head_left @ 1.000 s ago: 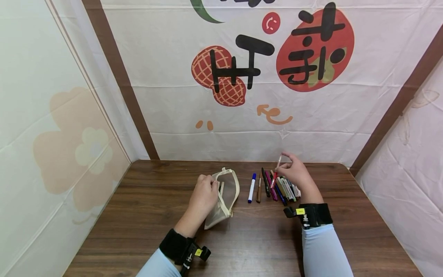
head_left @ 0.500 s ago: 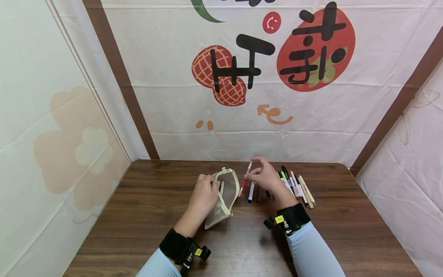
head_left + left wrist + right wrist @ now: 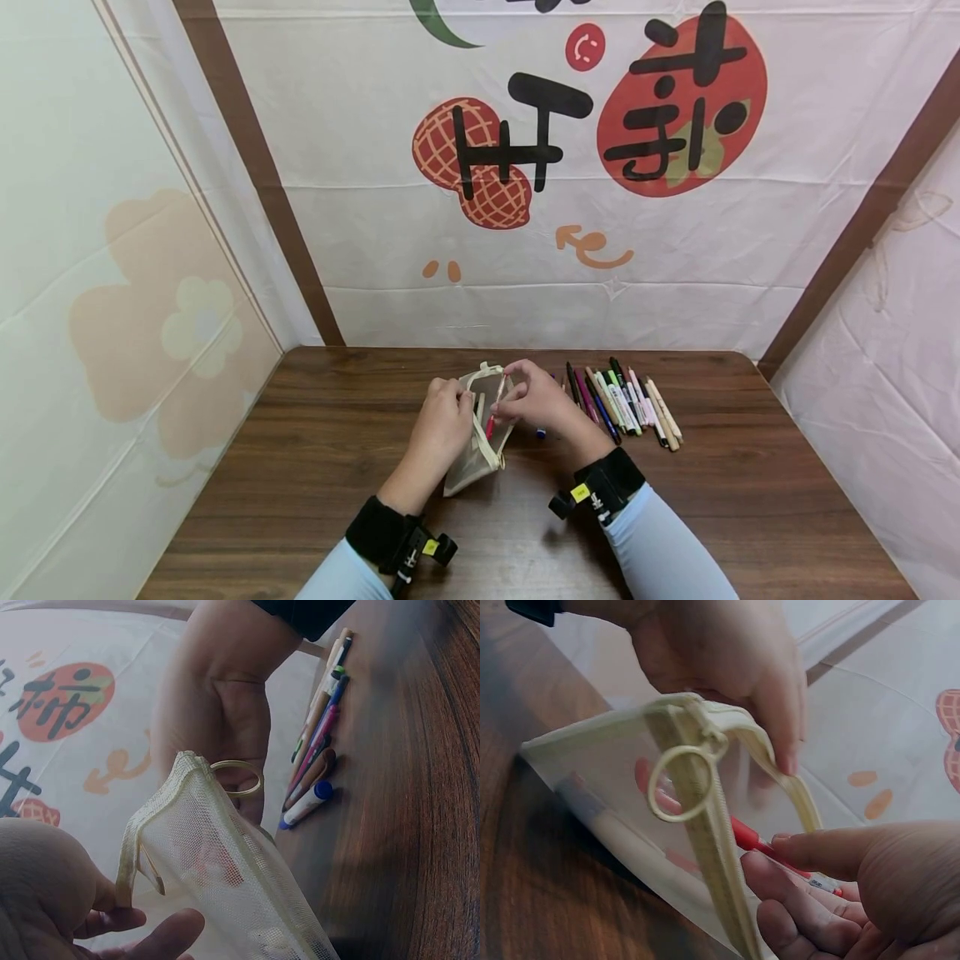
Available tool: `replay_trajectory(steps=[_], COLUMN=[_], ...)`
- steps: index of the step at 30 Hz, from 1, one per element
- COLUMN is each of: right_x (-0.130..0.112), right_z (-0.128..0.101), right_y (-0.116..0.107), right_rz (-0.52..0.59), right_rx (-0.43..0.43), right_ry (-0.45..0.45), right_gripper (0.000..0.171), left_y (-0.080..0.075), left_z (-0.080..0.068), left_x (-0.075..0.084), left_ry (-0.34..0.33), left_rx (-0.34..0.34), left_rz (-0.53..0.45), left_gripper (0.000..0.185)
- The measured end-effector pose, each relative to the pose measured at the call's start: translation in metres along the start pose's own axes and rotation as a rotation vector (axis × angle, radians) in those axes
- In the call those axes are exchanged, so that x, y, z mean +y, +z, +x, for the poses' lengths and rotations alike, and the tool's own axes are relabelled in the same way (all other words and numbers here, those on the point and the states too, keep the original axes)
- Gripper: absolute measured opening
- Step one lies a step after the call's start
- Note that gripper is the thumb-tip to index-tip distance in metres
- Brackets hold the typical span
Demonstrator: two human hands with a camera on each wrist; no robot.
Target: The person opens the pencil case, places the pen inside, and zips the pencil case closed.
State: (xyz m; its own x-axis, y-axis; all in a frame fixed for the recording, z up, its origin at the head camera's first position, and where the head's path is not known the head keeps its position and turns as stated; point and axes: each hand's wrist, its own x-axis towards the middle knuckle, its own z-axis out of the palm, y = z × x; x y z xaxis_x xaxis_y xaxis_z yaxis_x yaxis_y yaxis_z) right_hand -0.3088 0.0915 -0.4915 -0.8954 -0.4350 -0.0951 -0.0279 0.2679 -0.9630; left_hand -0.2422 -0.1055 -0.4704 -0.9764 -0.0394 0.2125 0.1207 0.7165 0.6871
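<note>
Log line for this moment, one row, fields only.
left hand: holds mesh pouch open | right hand: pinches red pen, tip inside pouch | pens: row on table, right of pouch

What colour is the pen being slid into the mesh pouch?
Red; the pen shows best in the right wrist view, at the mouth of the cream mesh pouch.

Cream mesh pencil pouch (image 3: 480, 433), zip open, mouth propped up, mid-tabletop toward the far edge. Red pen (image 3: 491, 421) slanted into the opening, tip apparently inside.
</note>
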Motion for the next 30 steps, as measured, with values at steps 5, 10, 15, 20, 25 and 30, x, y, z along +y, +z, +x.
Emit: replay_trajectory(steps=[5, 10, 15, 20, 25, 30], right_x=[-0.002, -0.007, -0.012, -0.016, -0.019, -0.018], right_z=[0.0, -0.005, -0.011, -0.018, -0.029, -0.037], right_y=[0.005, 0.0, -0.018, -0.044, -0.072, -0.095], right_rz=[0.004, -0.045, -0.146, -0.269, -0.334, -0.385], right_rx=[-0.042, -0.026, 0.06, 0.147, 0.206, 0.274], right_ry=[-0.01, 0.003, 0.025, 0.029, 0.044, 0.101], right_gripper=[0.063, 0.05, 0.037, 0.034, 0.037, 0.039], left_y=[-0.001, -0.001, -0.002, -0.001, -0.002, -0.002], left_z=[0.0, 0.0, 0.0, 0.0, 0.0, -0.001], left_x=[0.0, 0.0, 0.0, 0.0, 0.0, 0.0], left_ry=[-0.004, -0.002, -0.011, -0.019, -0.014, -0.012], left_rx=[-0.005, 0.0, -0.009, -0.02, -0.02, -0.022], left_rz=[0.001, 0.003, 0.001, -0.005, 0.001, 0.004], left_gripper=[0.023, 0.023, 0.024, 0.024, 0.024, 0.024])
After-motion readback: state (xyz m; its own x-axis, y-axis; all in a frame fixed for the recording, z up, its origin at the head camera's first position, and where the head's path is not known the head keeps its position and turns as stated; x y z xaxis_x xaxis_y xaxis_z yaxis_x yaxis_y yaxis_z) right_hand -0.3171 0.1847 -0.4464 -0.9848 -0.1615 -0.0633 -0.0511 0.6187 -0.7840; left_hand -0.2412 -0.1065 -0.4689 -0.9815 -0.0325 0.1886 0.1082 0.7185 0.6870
